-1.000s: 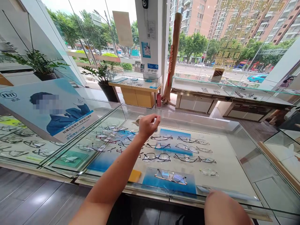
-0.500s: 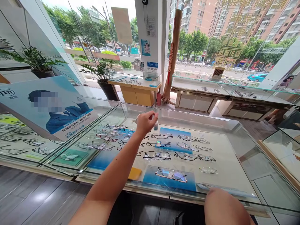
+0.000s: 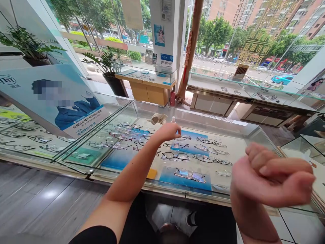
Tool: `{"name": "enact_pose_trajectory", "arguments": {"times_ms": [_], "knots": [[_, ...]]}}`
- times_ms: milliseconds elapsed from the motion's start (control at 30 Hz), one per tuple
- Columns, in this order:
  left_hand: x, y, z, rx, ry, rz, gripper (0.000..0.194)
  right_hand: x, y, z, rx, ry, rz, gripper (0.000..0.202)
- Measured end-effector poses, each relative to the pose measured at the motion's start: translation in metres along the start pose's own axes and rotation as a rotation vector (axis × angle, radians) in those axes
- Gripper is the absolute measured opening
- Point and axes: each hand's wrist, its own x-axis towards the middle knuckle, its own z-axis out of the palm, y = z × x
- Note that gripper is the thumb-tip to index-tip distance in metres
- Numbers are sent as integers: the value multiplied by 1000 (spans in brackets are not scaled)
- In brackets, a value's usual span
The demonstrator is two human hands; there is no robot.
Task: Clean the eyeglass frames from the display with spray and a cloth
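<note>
1 small bottle [image 3: 173, 119] just beyond a bent left hand [image 3: 172, 131]

Seen over the knuckles, pale-capped and apparently upright: the bottle, with a crumpled beige cloth [image 3: 157, 118] close beside. Bent at the wrist, fingers curled downward on the left hand; cannot tell whether pinching anything or touching glass. Held up at the near right, well apart from the bottle: the right hand [image 3: 271, 176], blurred, fingers folded into a loose fist, nothing visible inside.

For good handling, probably best to keep the left wrist loose and any contact light, without leaning on the glass display case [image 3: 185, 194]. Wise, too, to steer the knuckles clear of the bottle, likely easy to tip, and to keep the right forearm off the near edge.

Below, inside the case: rows of eyeglasses [image 3: 175, 156], 1 gold-rimmed pair [image 3: 190, 175] on a blue card [image 3: 166, 176] near the front. Farther left, a slanted poster [image 3: 20, 93]; beyond, potted plants [image 3: 113, 79] and more low cases [image 3: 148, 93] by the windows.
</note>
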Motion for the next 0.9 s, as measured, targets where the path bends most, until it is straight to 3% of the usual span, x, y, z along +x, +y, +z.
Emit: {"name": "enact_pose_trajectory", "arguments": {"times_ms": [33,200,333,433,533,700,900], "knots": [[-2,0,-1,-3,-33,1,19,-3,12,9,21,96,-30,53],[-13,8,-6,-35,-371,-3,21,-22,100,44,-60,-191,85,61],[-19,20,-5,60,-491,-22,23,-33,141,47,-79,-242,243,64],[-21,28,1,79,-510,-20,24,-37,150,44,-98,-257,297,65],[-23,30,11,52,-455,-26,17,-38,155,43,-99,-291,349,66],[-20,19,30,-34,-351,23,26,-38,161,44,-79,-290,397,67],[-15,14,27,-41,-338,6,20,-38,159,44,-44,-288,414,65]]}}
